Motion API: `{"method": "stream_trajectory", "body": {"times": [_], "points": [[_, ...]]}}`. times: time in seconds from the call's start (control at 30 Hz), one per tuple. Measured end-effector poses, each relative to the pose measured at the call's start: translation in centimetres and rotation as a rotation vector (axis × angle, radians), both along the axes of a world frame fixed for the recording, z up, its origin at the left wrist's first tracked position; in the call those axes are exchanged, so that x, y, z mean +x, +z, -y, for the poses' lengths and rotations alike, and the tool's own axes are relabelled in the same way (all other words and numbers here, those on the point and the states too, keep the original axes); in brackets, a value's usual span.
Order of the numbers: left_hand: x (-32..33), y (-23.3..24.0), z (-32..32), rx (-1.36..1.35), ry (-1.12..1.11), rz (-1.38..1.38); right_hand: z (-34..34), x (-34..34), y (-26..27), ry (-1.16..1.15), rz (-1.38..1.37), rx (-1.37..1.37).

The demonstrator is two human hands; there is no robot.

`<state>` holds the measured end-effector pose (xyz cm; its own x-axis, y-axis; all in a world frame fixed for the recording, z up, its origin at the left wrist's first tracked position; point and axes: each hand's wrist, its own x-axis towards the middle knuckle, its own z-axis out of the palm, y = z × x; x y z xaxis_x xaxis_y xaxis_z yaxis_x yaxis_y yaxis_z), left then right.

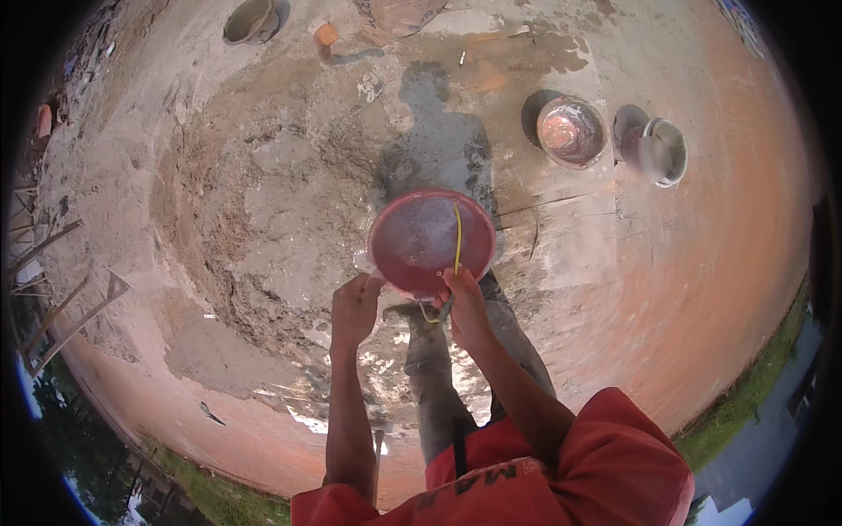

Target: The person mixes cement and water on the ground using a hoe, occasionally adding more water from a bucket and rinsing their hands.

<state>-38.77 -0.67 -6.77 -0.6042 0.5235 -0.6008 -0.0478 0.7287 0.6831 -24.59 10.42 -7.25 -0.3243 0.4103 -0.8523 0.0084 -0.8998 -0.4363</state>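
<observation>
A round red tub [421,243] hangs tilted in front of my legs, its inside coated with a pale film. My left hand [355,306] is closed on the left side of its rim. In my right hand [466,306], at the near side of the rim, is a yellow cord handle [458,230]. One stretch of the cord crosses the tub's mouth, and another loops below the rim. Past the tub, a wet grey mortar heap [302,204] spreads over the ground to the left. The tub's underside is hidden.
To the right stand a bucket with a reddish, white-smeared inside [571,131] and a pale-rimmed bucket [668,154]. At the far side are a grey bucket [252,23], an orange block [325,34] and a printed sack [398,16]. A wooden frame [79,322] lies left.
</observation>
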Motion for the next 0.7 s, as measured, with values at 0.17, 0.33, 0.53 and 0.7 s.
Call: {"method": "stream_trajectory", "body": {"times": [0.17,0.33,0.53,0.7], "points": [[2.5,-14.4,-15.9,0.327,-0.645,-0.169,-9.9,1.3,-6.4,-0.060,0.109,0.152],[9.3,-33.1,-27.1,-0.006,-0.668,-0.165,-17.6,2.1,-11.6,-0.067,0.163,0.197],[14.5,-47.2,-32.6,-0.124,-0.867,-0.314,-24.1,4.2,-15.0,-0.190,0.253,0.147],[13.6,-47.3,-34.8,0.116,-0.959,0.122,-27.2,8.2,-17.8,-0.210,0.445,0.164]]}}
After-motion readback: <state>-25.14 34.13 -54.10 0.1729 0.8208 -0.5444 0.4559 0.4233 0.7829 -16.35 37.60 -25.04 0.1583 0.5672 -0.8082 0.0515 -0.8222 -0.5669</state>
